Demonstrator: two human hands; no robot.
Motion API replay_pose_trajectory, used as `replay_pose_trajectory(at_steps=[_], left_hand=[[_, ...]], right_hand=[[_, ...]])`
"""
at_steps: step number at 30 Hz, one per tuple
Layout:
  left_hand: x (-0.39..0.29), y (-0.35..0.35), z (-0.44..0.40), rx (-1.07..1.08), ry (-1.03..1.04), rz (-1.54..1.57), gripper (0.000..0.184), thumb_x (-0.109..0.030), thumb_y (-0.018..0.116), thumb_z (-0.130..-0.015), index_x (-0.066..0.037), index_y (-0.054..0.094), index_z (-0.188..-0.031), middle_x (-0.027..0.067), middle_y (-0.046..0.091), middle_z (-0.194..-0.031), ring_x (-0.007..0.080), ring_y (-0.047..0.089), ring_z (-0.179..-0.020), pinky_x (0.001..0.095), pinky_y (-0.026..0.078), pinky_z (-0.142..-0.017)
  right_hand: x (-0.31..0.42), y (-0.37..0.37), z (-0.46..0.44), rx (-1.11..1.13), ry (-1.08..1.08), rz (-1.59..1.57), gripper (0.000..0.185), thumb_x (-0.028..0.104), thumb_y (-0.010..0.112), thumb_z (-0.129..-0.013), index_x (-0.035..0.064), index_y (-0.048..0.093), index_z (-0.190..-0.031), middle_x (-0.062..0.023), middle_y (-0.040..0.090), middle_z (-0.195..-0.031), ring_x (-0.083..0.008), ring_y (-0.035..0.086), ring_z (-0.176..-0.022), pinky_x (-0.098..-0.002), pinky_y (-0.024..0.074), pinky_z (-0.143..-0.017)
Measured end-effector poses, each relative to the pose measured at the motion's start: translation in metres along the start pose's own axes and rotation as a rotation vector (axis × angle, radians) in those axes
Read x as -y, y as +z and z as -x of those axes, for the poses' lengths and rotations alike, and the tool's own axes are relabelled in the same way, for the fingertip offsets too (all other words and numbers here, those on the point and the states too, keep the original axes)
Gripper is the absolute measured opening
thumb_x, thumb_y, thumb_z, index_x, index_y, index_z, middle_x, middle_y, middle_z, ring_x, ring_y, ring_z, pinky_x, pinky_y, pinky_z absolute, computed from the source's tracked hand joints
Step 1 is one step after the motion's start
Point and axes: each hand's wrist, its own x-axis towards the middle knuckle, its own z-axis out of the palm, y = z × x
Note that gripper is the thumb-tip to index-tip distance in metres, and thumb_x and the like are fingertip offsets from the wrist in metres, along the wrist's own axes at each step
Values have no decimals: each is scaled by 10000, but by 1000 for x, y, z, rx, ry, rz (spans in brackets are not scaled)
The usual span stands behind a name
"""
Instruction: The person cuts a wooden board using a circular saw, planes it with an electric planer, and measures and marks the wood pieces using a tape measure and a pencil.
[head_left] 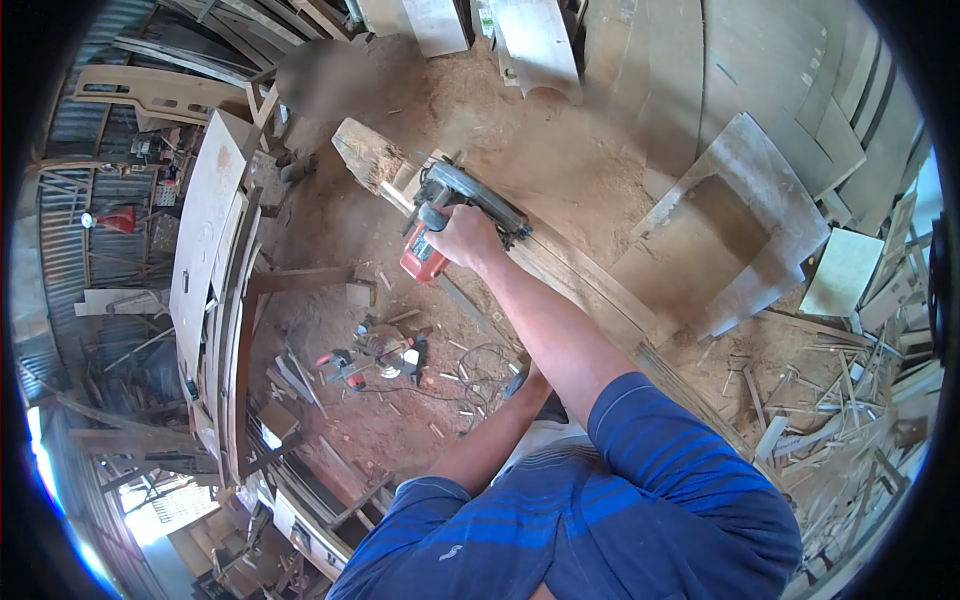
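My right hand (466, 238) is wrapped round the handle of a red and black circular saw (425, 255). The saw rests on a long wooden plank (590, 275) that runs from the upper left toward my right side. Past the saw, a rough, splintered piece of wood (370, 155) sits at the plank's far end. My left forearm (490, 440) reaches forward low by my waist. The left hand is mostly hidden behind my right forearm, so its fingers do not show.
Another red and black power tool (350, 370) lies on the dusty floor, with a coiled black cable (485, 365) nearby. Stacked boards (205, 240) stand at left. A frame-shaped panel (735, 150) lies at right, above wood scraps (800, 400). Sheets (540, 40) lean at the back.
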Motion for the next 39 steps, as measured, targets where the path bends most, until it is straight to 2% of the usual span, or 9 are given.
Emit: replay_pose_trajectory(at_steps=[5,11,15,17,21,26,29,32,39], left_hand=[[14,-9,-9,11,-91,243,549,-275,565,-1150,-101,414,-1648,80,502,-1638,227,489,-1490,429,394,-1261],[71,-46,-38,-78,112,177,516,-304,585,-1120,-48,472,-1553,146,614,-1481,300,640,-1310,478,568,-1069],[-8,-35,-19,-320,142,-432,615,-368,644,-1052,-57,487,-1558,160,572,-1537,344,585,-1367,501,503,-1121],[-71,-21,2,-306,82,-942,664,-400,673,-1018,-61,495,-1561,167,551,-1565,366,557,-1395,513,470,-1147],[-122,1,25,167,115,-1726,749,-457,702,-977,-80,489,-1588,166,485,-1648,384,476,-1489,530,382,-1226],[-109,40,-47,580,915,-1858,911,-505,622,-991,-70,279,-1715,179,224,-1796,385,147,-1673,534,150,-1348],[-155,71,-94,687,966,-1864,925,-423,660,-952,-33,286,-1702,193,330,-1741,411,260,-1628,575,189,-1332],[-137,73,-121,863,638,-2097,928,-377,689,-926,-42,298,-1698,198,430,-1651,396,364,-1557,583,230,-1314],[-116,94,-112,828,632,-2104,862,-350,650,-954,-35,318,-1685,202,494,-1569,400,420,-1492,566,268,-1296]], right_hand=[[9,5,-15,8,-41,1,447,421,737,-870,260,786,-1284,-196,799,-1049,-396,773,-990,-503,622,-904],[17,7,-18,-6,-36,-4,441,418,724,-885,277,778,-1299,-189,800,-1046,-397,773,-991,-503,623,-899],[12,9,-22,10,-24,41,468,426,721,-892,288,761,-1337,-210,795,-1036,-408,774,-978,-511,624,-897],[16,7,-18,-22,-11,-3,502,423,772,-838,197,798,-1286,-246,786,-1020,-403,776,-983,-482,626,-914],[11,10,-22,-11,-6,-4,514,409,775,-832,189,790,-1297,-246,786,-1036,-398,777,-986,-482,628,-924],[8,13,-25,32,-5,30,641,442,745,-865,258,683,-1476,-244,788,-1078,-396,781,-993,-480,623,-935],[6,16,-28,24,-21,58,661,448,738,-868,258,665,-1496,-257,784,-1072,-396,777,-1014,-480,619,-944],[8,13,-27,60,-13,60,669,445,732,-868,255,654,-1505,-257,782,-1072,-403,770,-1033,-491,612,-949],[-10,12,-16,70,-41,11,517,424,753,-847,165,773,-1293,-265,776,-1015,-440,758,-980,-511,614,-899]])
